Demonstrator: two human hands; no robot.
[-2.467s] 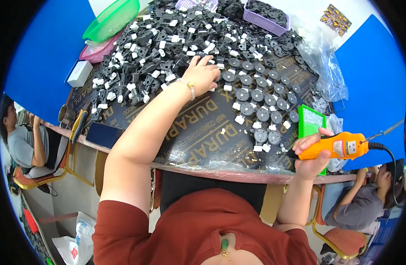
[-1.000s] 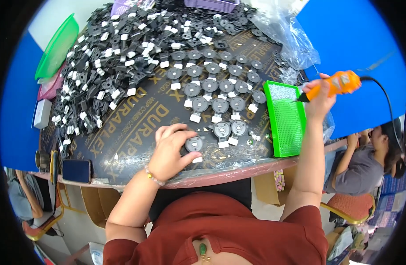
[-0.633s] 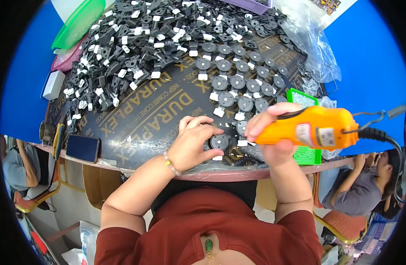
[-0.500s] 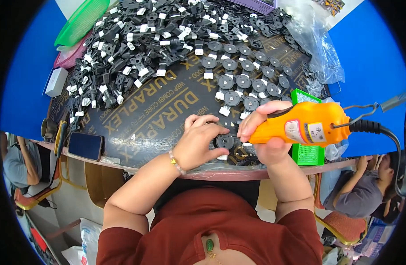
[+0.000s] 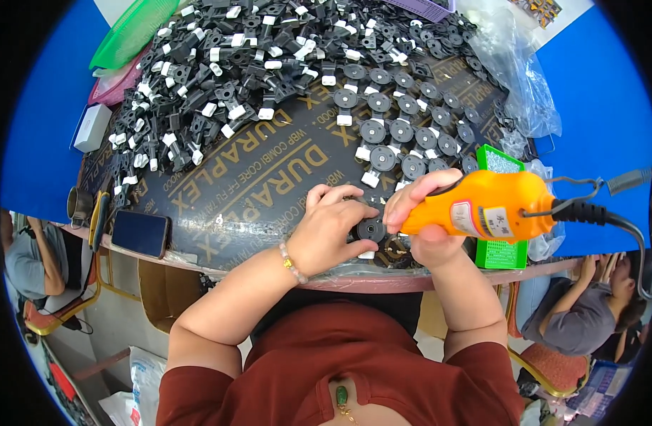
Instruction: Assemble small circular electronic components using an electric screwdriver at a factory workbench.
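My left hand (image 5: 329, 231) rests on the table's near side, its thumb and fingers curved round a black round wheel piece (image 5: 370, 229) with a white tab. The piece lies flat on the board. My right hand (image 5: 432, 227) grips an orange corded electric screwdriver (image 5: 482, 206), tilted with its front end toward the wheel piece. My fingers hide the tool's tip, so contact with the piece cannot be told. Just beyond my hands, several similar wheel pieces (image 5: 382, 158) with white tabs lie in rows.
A big heap of black parts with white ends (image 5: 233, 71) covers the far left. A green tray (image 5: 501, 254) of small metal pieces stands right, below clear plastic bags (image 5: 514, 78). A phone (image 5: 141, 233) and a white box (image 5: 92, 128) lie left. The screwdriver's cord (image 5: 617, 216) runs right. Other people sit nearby.
The whole view has shifted slightly, so the table's things sit a little farther right. The screwdriver has come slightly closer to the wheel piece. My left hand keeps its hold.
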